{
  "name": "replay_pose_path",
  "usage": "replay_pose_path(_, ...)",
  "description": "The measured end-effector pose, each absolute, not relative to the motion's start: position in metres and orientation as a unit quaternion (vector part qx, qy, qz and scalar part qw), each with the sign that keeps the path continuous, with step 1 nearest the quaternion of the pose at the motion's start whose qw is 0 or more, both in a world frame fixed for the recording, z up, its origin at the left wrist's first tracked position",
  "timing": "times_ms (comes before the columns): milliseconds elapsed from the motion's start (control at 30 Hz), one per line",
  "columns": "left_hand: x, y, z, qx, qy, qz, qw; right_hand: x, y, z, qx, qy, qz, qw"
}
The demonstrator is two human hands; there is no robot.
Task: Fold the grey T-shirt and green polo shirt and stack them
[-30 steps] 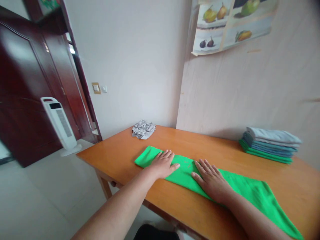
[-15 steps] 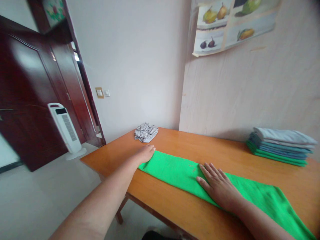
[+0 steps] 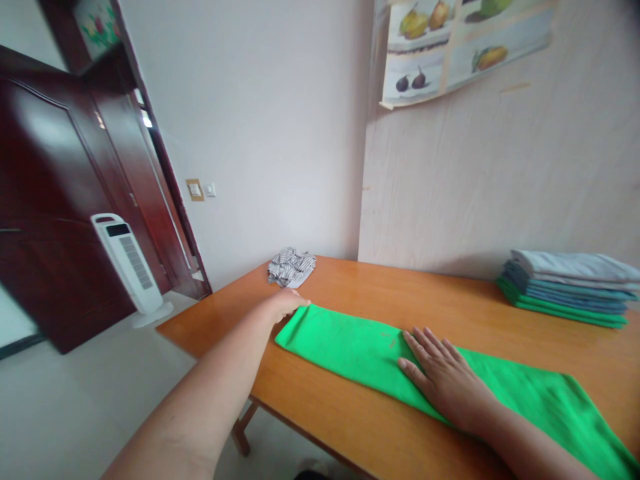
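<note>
A long green garment [image 3: 345, 340], folded into a strip, lies across the table with its near right end running out of the frame. Faint reddish marks show on its upper side. My left hand [image 3: 290, 304] pinches its far left corner, fingers closed and partly hidden behind the wrist. Flat on the middle of the strip rests my right hand [image 3: 443, 373], fingers stretched out and pressing the fabric.
Beneath is an orange-brown wooden table [image 3: 320, 413]. A crumpled striped cloth [image 3: 291, 267] lies at the back left, a stack of folded clothes [image 3: 570, 288] at the back right. A white tower fan [image 3: 131, 263] stands on the floor near the dark red door [image 3: 50, 200].
My left hand has turned and closed on the garment's left corner, where the edge is now slightly raised. My right hand stays flat on the cloth. The view shifts slightly.
</note>
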State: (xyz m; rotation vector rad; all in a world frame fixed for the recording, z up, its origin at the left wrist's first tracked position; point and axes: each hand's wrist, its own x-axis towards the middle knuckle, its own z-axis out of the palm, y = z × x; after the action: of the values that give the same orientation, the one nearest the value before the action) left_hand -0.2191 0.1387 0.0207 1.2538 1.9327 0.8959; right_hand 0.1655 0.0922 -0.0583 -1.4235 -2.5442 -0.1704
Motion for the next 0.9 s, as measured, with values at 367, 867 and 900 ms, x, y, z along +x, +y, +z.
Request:
replay_pose_path(367, -0.225, 0.142, 0.02, 0.436, 0.711, 0.402, 0.377, 0.165, 0.092, -0.06, -0.479, -0.867, -0.061, 0.126)
replay_pose_path(867, -0.228, 0.149, 0.012, 0.465, 0.702, 0.4, 0.362, 0.165, 0.09, -0.057, -0.478, -0.867, -0.081, 0.114)
replay_pose_path(900, -0.228, 0.15, 0.01, 0.467, 0.704, 0.399, 0.357, 0.165, 0.09, -0.056, -0.479, -0.867, -0.081, 0.112)
